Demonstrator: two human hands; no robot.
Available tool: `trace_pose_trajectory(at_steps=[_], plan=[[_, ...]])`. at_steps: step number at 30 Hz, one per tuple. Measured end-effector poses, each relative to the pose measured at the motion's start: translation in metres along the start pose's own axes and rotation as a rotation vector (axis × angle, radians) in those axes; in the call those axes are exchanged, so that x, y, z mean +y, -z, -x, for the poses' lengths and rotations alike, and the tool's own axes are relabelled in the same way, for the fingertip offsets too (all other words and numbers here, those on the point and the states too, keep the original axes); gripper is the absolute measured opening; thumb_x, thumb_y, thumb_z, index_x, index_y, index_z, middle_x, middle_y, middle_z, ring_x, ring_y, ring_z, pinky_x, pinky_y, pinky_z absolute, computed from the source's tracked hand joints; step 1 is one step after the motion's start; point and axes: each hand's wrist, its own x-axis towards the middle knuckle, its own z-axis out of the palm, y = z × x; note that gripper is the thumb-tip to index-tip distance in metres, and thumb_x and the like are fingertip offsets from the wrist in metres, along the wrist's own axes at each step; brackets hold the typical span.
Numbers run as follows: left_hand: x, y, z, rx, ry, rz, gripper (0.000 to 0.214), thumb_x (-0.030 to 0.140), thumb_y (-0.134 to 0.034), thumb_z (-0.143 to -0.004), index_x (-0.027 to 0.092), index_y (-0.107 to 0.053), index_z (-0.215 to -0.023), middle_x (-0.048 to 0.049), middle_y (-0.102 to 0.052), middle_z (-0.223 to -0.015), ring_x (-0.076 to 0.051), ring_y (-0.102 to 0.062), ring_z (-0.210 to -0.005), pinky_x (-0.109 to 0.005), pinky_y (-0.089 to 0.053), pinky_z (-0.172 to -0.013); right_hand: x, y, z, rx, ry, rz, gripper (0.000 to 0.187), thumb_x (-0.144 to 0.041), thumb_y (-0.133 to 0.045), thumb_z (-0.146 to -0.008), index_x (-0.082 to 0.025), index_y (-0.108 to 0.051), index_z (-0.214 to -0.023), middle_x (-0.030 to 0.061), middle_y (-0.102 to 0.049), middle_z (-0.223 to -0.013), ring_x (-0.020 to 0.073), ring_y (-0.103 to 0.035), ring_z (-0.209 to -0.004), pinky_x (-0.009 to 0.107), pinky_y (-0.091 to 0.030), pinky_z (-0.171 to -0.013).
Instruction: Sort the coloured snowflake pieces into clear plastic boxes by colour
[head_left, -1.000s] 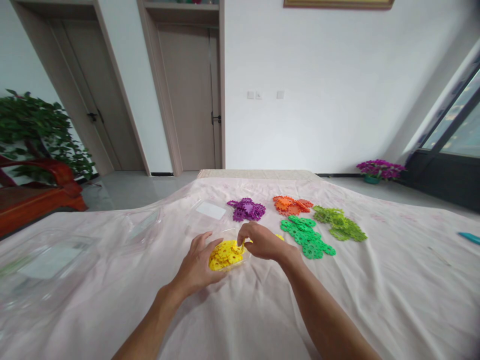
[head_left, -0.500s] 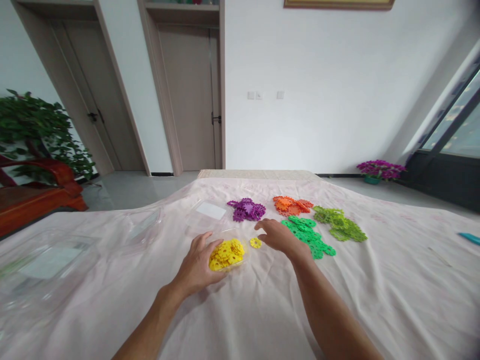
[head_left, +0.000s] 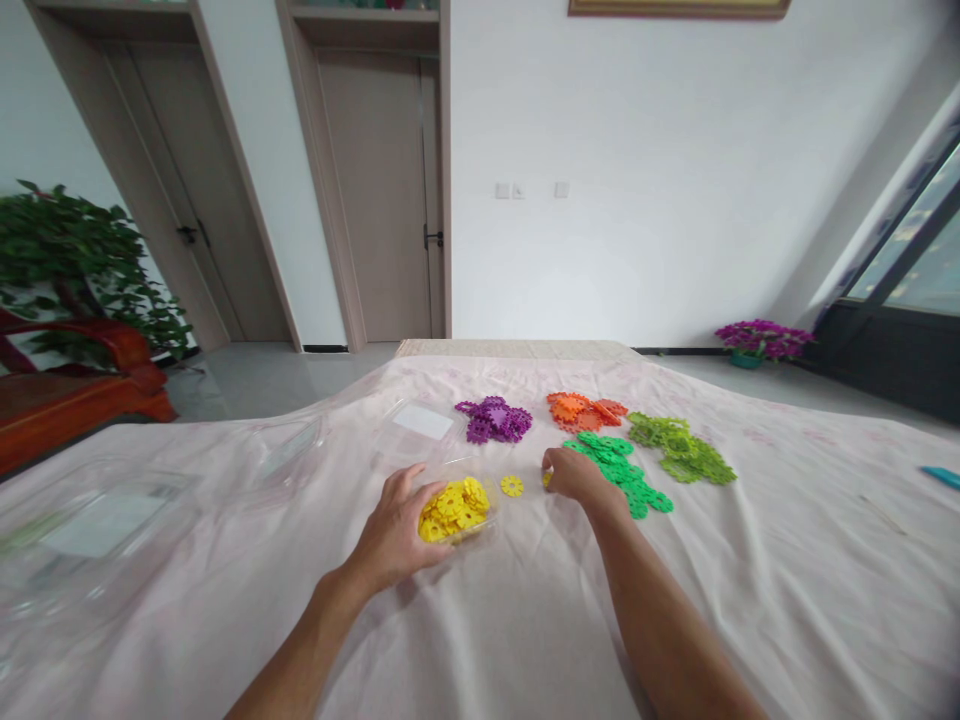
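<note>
My left hand (head_left: 391,530) cups the near left side of a small clear box (head_left: 484,524) filled with yellow snowflake-shaped plastic discs (head_left: 454,506). One loose yellow disc (head_left: 511,485) lies on the cloth just right of the box. My right hand (head_left: 574,474) rests further right, fingers curled down onto a second yellow disc (head_left: 547,479) of which only an edge shows. The dark green pile (head_left: 619,467) lies right behind that hand.
A pink cloth (head_left: 525,620) covers the table. Purple (head_left: 495,419), orange (head_left: 583,409) and light green (head_left: 679,447) disc piles lie at the back. Empty clear boxes (head_left: 424,422) and a large clear tub (head_left: 97,520) stand to the left. A teal object (head_left: 940,475) lies far right.
My right hand left the yellow box, swung right and away, then closed its fingers on a yellow disc beside the green pile. One loose yellow disc came into view. My left hand stayed.
</note>
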Motion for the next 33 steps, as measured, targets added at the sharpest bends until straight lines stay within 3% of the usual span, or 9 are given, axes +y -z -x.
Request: trace_pose_trajectory(at_steps=[4, 9, 16, 18, 25, 30, 33], plan=[[0.0, 0.0, 0.0, -0.008, 0.002, -0.004, 0.074, 0.038, -0.08, -0.058, 0.028, -0.06, -0.128, -0.0101, -0.04, -0.147, -0.035, -0.034, -0.137, -0.048, -0.036, -0.112, 0.003, -0.003, -0.003, -0.014, 0.047, -0.039, 0.038, -0.015, -0.073, -0.064, -0.019, -0.072, -0.102, 0.0084, -0.071, -0.105, 0.0239, -0.064, -0.1, 0.026, -0.044, -0.074], [-0.001, -0.001, 0.0, 0.021, -0.017, 0.012, 0.071, 0.037, -0.08, -0.058, 0.03, -0.061, -0.126, -0.0088, -0.042, -0.145, -0.036, -0.035, -0.136, -0.051, -0.037, -0.111, 0.001, -0.002, -0.002, -0.061, 0.222, -0.246, 0.041, -0.013, -0.075, -0.059, -0.02, -0.071, -0.099, 0.0026, -0.071, -0.092, 0.0179, -0.064, -0.08, 0.023, -0.041, -0.062], [-0.002, -0.002, 0.0, 0.037, -0.033, 0.021, 0.069, 0.035, -0.08, -0.058, 0.029, -0.062, -0.124, -0.0086, -0.042, -0.145, -0.035, -0.036, -0.136, -0.049, -0.037, -0.111, -0.021, -0.009, -0.007, 0.026, 0.359, -0.466, 0.043, -0.013, -0.068, -0.068, -0.019, -0.067, -0.11, -0.0011, -0.067, -0.079, 0.0125, -0.06, -0.069, 0.021, -0.039, -0.06], [-0.001, -0.002, 0.0, 0.029, -0.03, 0.013, 0.07, 0.034, -0.08, -0.058, 0.029, -0.062, -0.125, -0.0089, -0.042, -0.145, -0.035, -0.036, -0.136, -0.049, -0.037, -0.111, -0.026, -0.012, -0.008, 0.061, 0.363, -0.431, 0.039, -0.015, -0.067, -0.071, -0.019, -0.069, -0.11, 0.0005, -0.067, -0.083, 0.0132, -0.06, -0.073, 0.022, -0.04, -0.064], [-0.001, -0.002, 0.0, 0.022, -0.023, 0.011, 0.07, 0.033, -0.08, -0.058, 0.029, -0.062, -0.125, -0.009, -0.041, -0.145, -0.036, -0.035, -0.136, -0.049, -0.036, -0.111, -0.022, -0.016, -0.004, 0.0, 0.292, -0.328, 0.032, -0.022, -0.075, -0.065, -0.017, -0.069, -0.096, 0.0057, -0.065, -0.099, 0.0158, -0.058, -0.083, 0.023, -0.04, -0.069], [0.0, -0.001, 0.0, 0.009, -0.016, 0.01, 0.072, 0.034, -0.079, -0.058, 0.029, -0.059, -0.128, -0.0091, -0.04, -0.146, -0.034, -0.035, -0.137, -0.049, -0.036, -0.111, -0.023, -0.013, -0.004, 0.007, 0.274, -0.404, 0.031, -0.019, -0.075, -0.063, -0.018, -0.067, -0.094, 0.0006, -0.066, -0.084, 0.0133, -0.056, -0.072, 0.022, -0.035, -0.06], [0.0, -0.001, 0.0, 0.013, -0.015, 0.006, 0.079, 0.034, -0.08, -0.058, 0.029, -0.054, -0.133, -0.01, -0.039, -0.146, -0.034, -0.034, -0.137, -0.049, -0.036, -0.111, -0.028, -0.006, -0.005, 0.114, 0.252, -0.542, 0.024, -0.02, -0.071, -0.067, -0.018, -0.067, -0.091, -0.001, -0.065, -0.078, 0.0118, -0.055, -0.068, 0.022, -0.035, -0.057]])
